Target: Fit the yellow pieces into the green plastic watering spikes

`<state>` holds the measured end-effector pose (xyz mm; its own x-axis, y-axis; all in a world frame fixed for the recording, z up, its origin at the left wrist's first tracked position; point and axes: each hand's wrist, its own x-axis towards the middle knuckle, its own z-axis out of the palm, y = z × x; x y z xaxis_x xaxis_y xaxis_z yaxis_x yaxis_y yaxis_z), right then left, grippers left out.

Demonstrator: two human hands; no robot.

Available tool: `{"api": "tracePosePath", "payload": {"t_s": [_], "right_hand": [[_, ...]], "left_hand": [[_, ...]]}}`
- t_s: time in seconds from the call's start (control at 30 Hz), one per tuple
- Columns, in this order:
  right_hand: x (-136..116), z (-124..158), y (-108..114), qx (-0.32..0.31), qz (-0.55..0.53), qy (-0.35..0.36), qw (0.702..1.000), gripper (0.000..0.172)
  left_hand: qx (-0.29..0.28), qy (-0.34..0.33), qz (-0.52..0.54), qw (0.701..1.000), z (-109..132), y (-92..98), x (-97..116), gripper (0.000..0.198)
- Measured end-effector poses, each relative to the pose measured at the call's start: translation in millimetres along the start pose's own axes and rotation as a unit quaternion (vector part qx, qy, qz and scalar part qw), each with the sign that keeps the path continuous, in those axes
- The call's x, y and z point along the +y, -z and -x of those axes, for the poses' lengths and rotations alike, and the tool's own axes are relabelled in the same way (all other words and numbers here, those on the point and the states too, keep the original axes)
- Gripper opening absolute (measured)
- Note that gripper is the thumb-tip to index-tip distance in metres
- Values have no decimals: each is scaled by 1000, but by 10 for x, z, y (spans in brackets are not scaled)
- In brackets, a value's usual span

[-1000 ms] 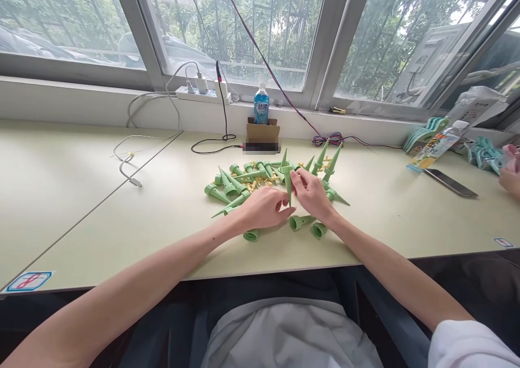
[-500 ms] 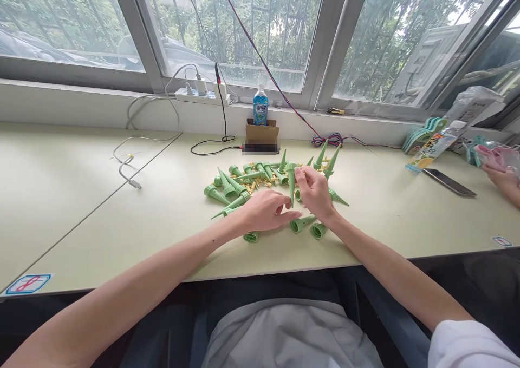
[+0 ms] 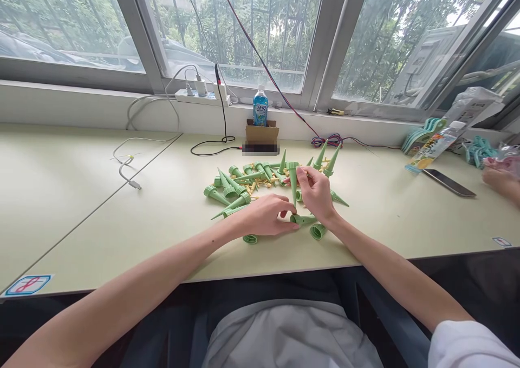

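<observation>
Green spike [image 3: 293,178] is hanging tip-down at ten o'clock of my right hand [image 3: 319,194], fingers pinching it; left hand [image 3: 268,215] is resting half-curled, lower spike [image 3: 305,220] at three o'clock, grip unclear. Likely positioning; next move's needing steadiness.

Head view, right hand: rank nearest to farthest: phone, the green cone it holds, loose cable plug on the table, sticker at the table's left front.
1. Green cone: in the right hand, tip down.
2. Phone: off to the right.
3. Cable plug: off to the left.
4. Sticker: far left, front edge.
</observation>
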<state>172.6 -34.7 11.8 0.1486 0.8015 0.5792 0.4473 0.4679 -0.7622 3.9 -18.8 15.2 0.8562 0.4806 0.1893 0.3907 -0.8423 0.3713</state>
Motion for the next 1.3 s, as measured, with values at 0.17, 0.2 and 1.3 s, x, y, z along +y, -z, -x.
{"api": "tracePosePath", "payload": {"t_s": [0.17,0.2,1.3], "right_hand": [[-14,10,10,-1,-12,-12,1000,41],[-13,12,11,-2,-14,-14,1000,40],[-30,44,-25,-96,-60,1,994,41]], "left_hand": [[8,13,-19,1000,-10,-10,0,31],[9,16,-23,1000,-14,-9,-1,30],[192,87,75,975,-51,15,-50,51]]}}
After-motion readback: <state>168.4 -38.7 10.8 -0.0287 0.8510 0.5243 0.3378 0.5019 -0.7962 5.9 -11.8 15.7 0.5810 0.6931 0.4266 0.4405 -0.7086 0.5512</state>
